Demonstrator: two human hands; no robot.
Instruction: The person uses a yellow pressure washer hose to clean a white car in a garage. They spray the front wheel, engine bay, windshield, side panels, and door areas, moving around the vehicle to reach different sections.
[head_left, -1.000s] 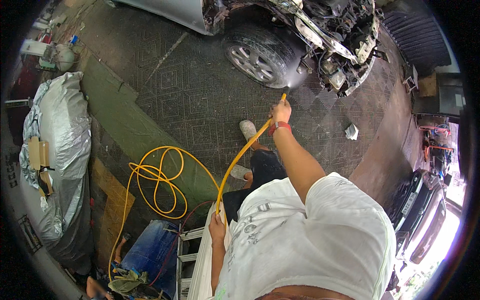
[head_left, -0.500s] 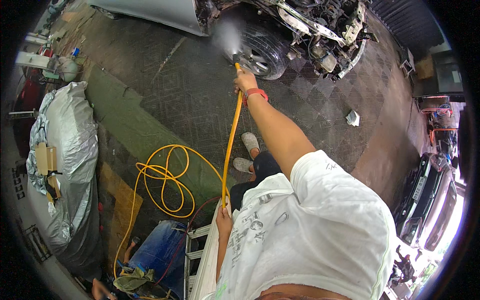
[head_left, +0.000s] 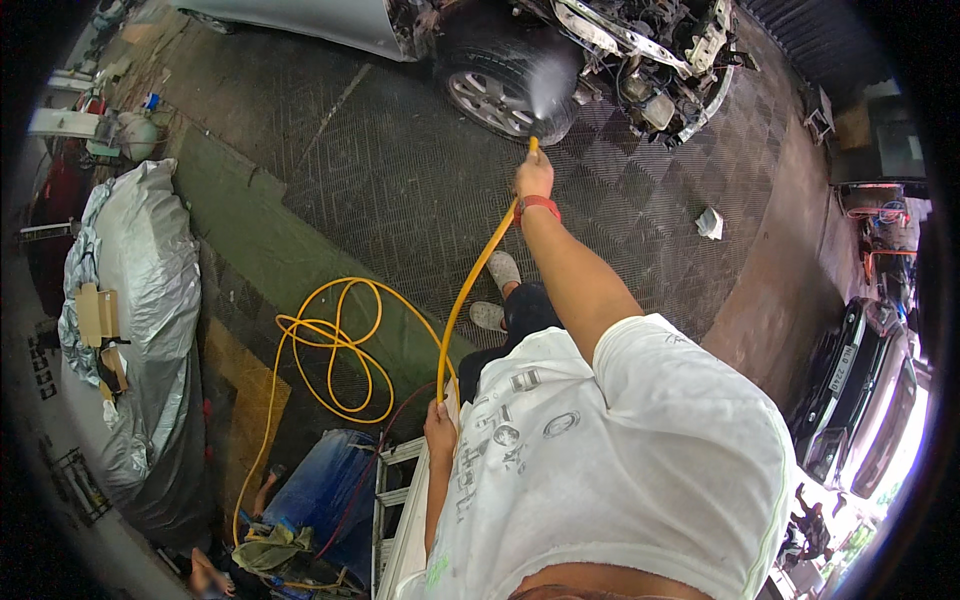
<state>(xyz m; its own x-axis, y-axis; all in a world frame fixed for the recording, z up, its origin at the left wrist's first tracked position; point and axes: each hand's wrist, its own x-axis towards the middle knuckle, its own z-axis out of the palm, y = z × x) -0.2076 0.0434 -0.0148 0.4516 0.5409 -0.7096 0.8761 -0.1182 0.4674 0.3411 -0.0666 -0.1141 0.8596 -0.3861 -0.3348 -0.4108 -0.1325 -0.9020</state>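
My right hand (head_left: 535, 176) is stretched forward, closed round the front end of a yellow hose (head_left: 472, 277). From the hose's dark nozzle (head_left: 536, 133) a white spray (head_left: 547, 86) fans onto the right side of a car wheel (head_left: 492, 98) with a spoked silver rim and black tyre. Closer to my body, my left hand (head_left: 440, 424) grips the same hose by my left side. Between the hands the hose bows slightly to the left. Its remaining length lies in loose loops on the floor to my left.
Exposed front-end car parts (head_left: 655, 75) lie right of the wheel. A silver-covered object (head_left: 150, 330) stands left. Lower left are a blue drum (head_left: 320, 490), a ladder (head_left: 395, 480) and another person's arm (head_left: 265, 494). A crumpled white piece (head_left: 709, 223) lies on the dark floor matting.
My right hand has moved right with the nozzle, and the spray has shifted from the wheel's left side to its right side. My left hand keeps its hold.
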